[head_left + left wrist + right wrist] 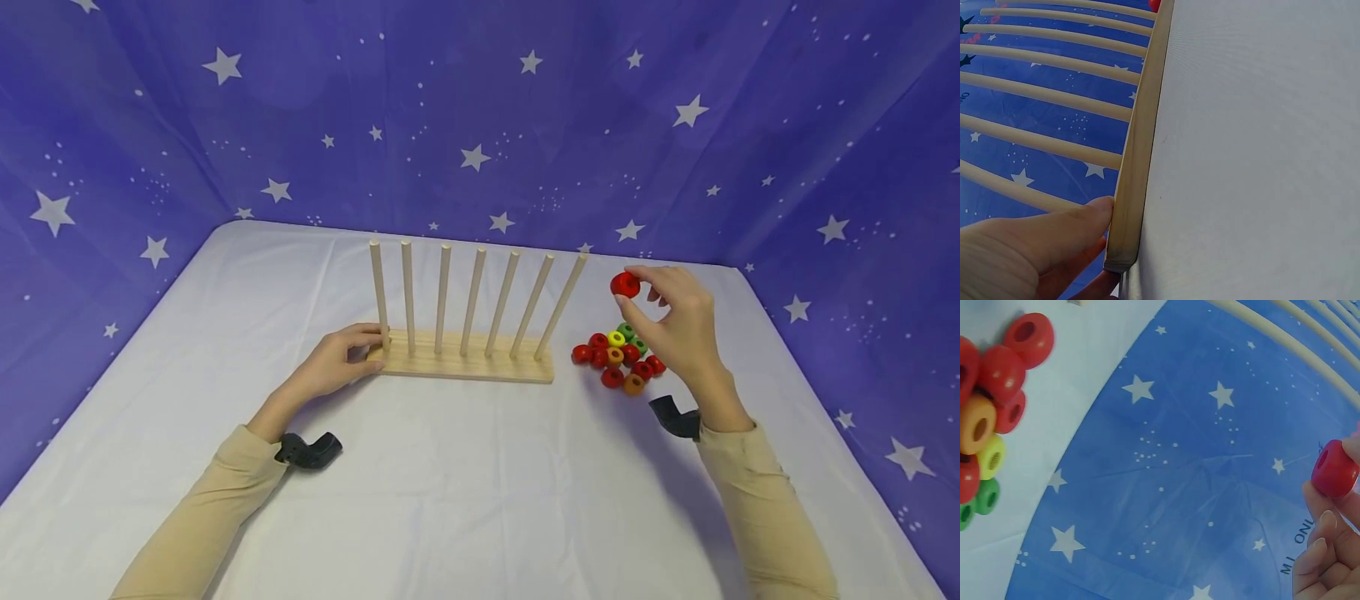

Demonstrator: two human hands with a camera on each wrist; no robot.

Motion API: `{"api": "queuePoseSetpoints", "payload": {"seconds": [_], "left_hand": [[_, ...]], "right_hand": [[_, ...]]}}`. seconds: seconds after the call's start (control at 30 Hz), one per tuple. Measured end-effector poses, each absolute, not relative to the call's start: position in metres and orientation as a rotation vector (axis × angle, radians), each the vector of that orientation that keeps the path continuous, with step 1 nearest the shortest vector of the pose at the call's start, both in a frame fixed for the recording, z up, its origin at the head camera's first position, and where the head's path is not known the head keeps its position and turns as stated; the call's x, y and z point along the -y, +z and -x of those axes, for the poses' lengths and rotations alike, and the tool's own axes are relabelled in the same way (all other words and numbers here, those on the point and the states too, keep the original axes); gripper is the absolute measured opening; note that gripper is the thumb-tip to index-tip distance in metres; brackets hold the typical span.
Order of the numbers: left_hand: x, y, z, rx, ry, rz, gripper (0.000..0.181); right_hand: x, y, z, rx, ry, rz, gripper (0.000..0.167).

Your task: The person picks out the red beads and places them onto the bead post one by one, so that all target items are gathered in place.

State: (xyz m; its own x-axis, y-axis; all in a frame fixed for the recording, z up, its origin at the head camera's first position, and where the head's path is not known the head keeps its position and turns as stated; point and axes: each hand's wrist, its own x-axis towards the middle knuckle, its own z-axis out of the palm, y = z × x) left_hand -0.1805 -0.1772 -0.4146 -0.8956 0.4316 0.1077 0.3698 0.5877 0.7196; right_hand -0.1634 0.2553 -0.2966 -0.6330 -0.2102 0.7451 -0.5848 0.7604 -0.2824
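Note:
A wooden peg rack (465, 367) with a row of several bare upright pegs stands on the white cloth. My left hand (339, 360) holds its left end; in the left wrist view the thumb (1088, 219) lies on the base beside the end peg. My right hand (678, 321) is raised right of the rack, pinching a red bead (625, 285) between thumb and fingers. The bead's hole shows in the right wrist view, where the red bead (1335, 470) is apart from the pegs. Beneath that hand lies a cluster of loose beads (615, 357), red, orange, yellow and green.
A white cloth (450, 483) covers the table. Behind and at the sides hangs a blue curtain (420, 100) with white stars. A black wrist mount (309, 451) sits on the left wrist, and another black mount (675, 418) on the right.

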Motion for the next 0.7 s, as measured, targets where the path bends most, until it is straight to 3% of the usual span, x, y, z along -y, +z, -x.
{"api": "queuePoseSetpoints", "payload": {"seconds": [0.7], "left_hand": [[0.178,-0.418,0.181,-2.738,1.220,-0.698,0.043]], "right_hand": [[-0.234,-0.276,0.170,2.144,0.730,-0.627,0.030]]}}
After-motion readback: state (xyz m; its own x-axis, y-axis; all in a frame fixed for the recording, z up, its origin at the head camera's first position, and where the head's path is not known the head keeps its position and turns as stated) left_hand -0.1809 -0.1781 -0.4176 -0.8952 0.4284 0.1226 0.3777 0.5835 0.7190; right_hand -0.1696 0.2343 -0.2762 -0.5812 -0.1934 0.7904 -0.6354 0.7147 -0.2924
